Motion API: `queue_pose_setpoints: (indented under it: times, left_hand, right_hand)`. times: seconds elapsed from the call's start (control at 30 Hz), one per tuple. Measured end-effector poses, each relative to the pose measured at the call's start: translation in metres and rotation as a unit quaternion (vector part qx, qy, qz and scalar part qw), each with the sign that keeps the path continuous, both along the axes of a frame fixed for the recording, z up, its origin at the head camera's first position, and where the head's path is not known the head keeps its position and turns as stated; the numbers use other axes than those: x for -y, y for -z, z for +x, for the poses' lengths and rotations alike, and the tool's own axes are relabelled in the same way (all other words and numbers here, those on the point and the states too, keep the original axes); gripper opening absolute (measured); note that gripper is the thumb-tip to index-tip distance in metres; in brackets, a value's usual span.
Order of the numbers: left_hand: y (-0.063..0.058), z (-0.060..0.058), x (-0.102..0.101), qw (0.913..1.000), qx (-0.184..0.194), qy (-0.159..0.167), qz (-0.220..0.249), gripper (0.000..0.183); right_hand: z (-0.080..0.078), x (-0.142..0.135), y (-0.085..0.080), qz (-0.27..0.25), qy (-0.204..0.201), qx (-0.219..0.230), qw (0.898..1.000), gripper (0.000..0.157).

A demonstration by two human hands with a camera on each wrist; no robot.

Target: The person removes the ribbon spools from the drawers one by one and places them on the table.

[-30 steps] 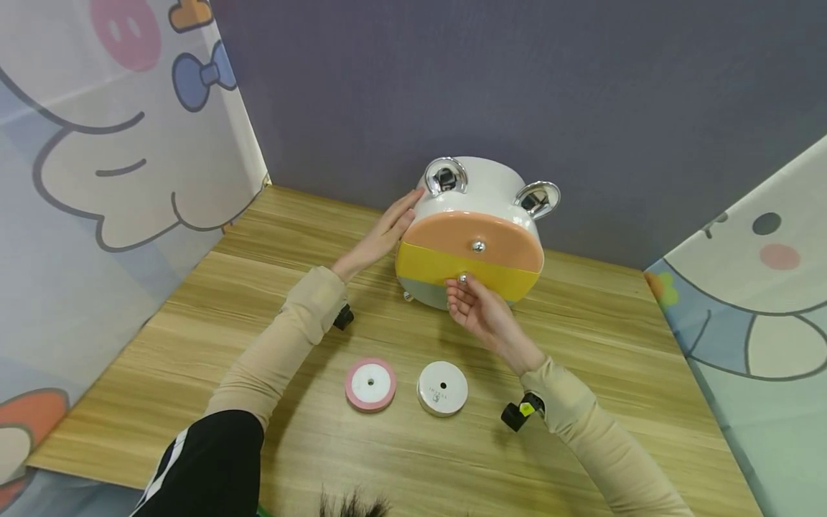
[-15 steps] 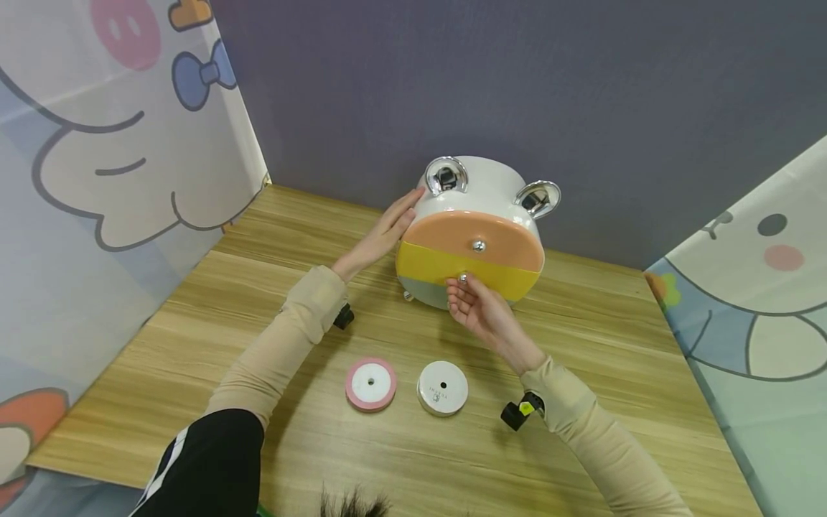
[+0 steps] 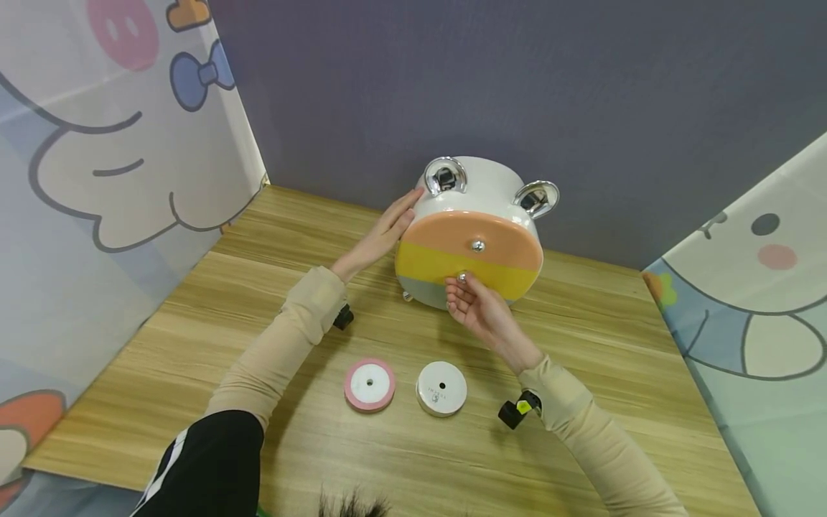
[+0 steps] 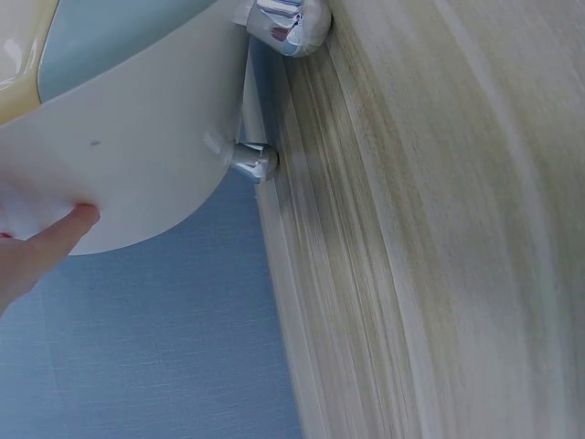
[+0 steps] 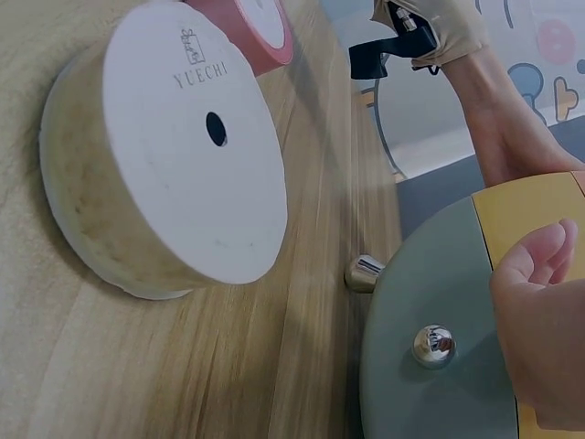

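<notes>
A small white drawer cabinet (image 3: 487, 178) with silver ears stands at the back of the table, its front banded orange, yellow and grey-green. My right hand (image 3: 481, 310) pinches the silver knob (image 3: 461, 276) of the yellow drawer (image 3: 423, 264) between thumb and fingers; this front looks level with the bands around it. Against the cabinet's left side rests my left hand (image 3: 388, 228), fingers extended. In the left wrist view one fingertip (image 4: 80, 218) touches the white wall. Below the right hand, the grey-green drawer (image 5: 430, 274) shows its own knob (image 5: 434, 347).
Two ribbon rolls lie flat in front of the cabinet: a pink one (image 3: 370, 385) on the left and a white one (image 3: 442, 389) on the right. A dark grey panel (image 3: 362, 93) rises behind the cabinet. Cartoon-printed sheets (image 3: 148, 158) flank the wooden table (image 3: 310, 452).
</notes>
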State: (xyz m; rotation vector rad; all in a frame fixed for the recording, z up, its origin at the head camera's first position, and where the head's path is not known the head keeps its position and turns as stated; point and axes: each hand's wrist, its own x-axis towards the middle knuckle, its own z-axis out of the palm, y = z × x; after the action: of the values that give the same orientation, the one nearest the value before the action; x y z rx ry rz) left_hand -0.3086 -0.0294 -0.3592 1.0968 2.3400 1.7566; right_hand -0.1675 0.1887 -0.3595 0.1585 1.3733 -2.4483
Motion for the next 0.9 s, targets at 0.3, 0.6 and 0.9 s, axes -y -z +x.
queue_pose_setpoints:
  times: [0.3,0.6,0.9]
  left_hand:
    - [0.000,0.000,0.001,1.0000,0.003,0.000,-0.001,0.057]
    - [-0.008,0.007,0.002,0.9999,0.015,0.007,-0.006,0.053]
    - [-0.032,0.029,0.008,0.9995,0.021,0.019,-0.011,0.054]
  right_hand:
    - [0.000,-0.001,0.001,-0.003,0.000,0.000,1.000,0.036]
    - [0.006,-0.003,0.003,0.007,-0.031,0.013,0.999,0.041]
    - [0.017,-0.014,0.024,0.009,-0.073,0.071,0.995,0.044]
